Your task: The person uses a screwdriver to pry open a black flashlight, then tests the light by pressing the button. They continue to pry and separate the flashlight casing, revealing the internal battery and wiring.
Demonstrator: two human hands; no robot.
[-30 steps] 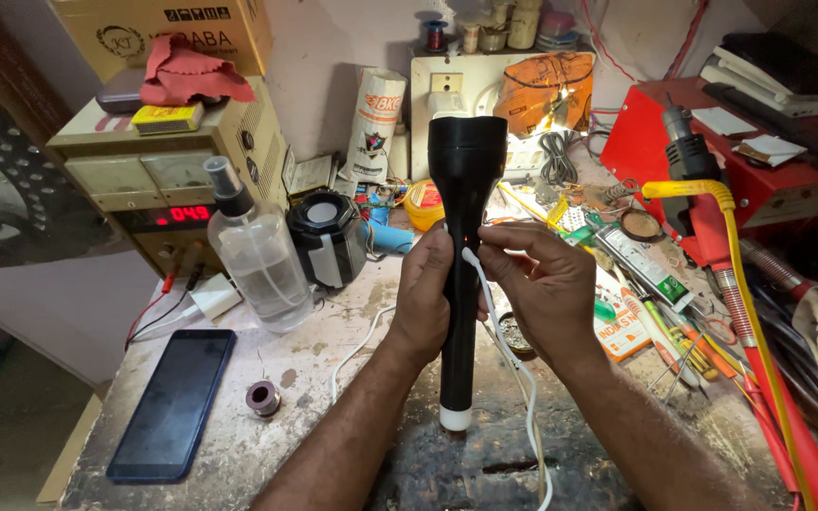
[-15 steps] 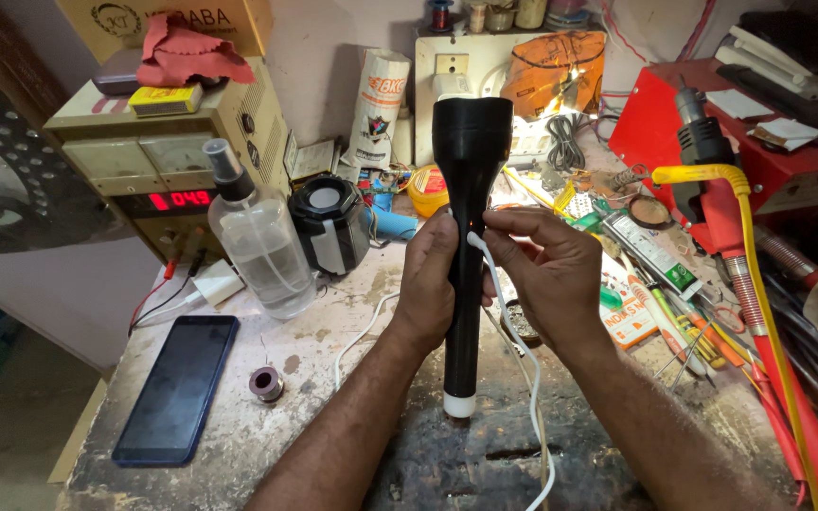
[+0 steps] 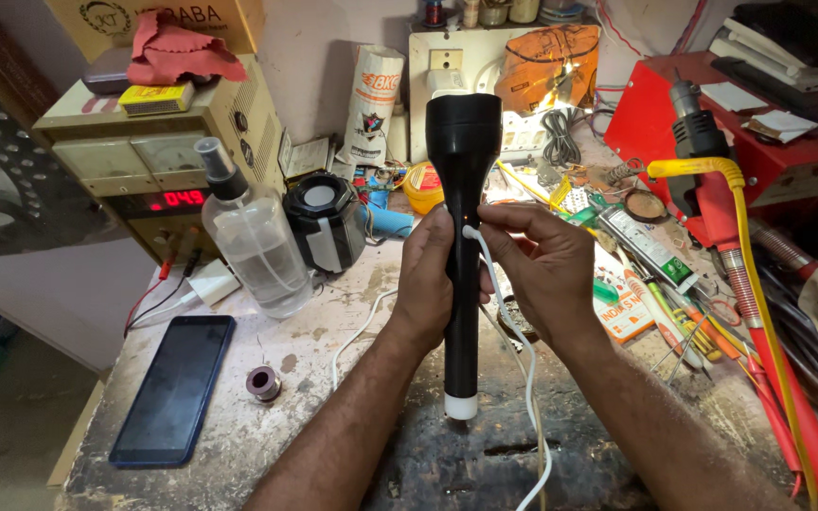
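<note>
You held a long black torch (image 3: pixel 463 237) upright at the centre of the frame, its wide head toward the top and its white end cap just above the scarred workbench (image 3: pixel 333 426). Your left hand (image 3: pixel 425 284) was wrapped around the middle of the barrel, fingers closed on it. Your right hand (image 3: pixel 546 265) sat just right of the barrel, thumb and forefinger pinched on the plug of a white cable (image 3: pixel 513 331), pressed against the torch's side; the cable trailed down to the lower edge.

At the upper left, a brown cardboard box (image 3: pixel 158 14) with dark lettering stood behind a red cloth (image 3: pixel 182 52) and a small yellow packet (image 3: pixel 153 95). At the upper centre, a white paper pack (image 3: pixel 374 99) with orange and black print leaned on the wall. Right of your hand lay a long white and green carton (image 3: pixel 650 246).
</note>
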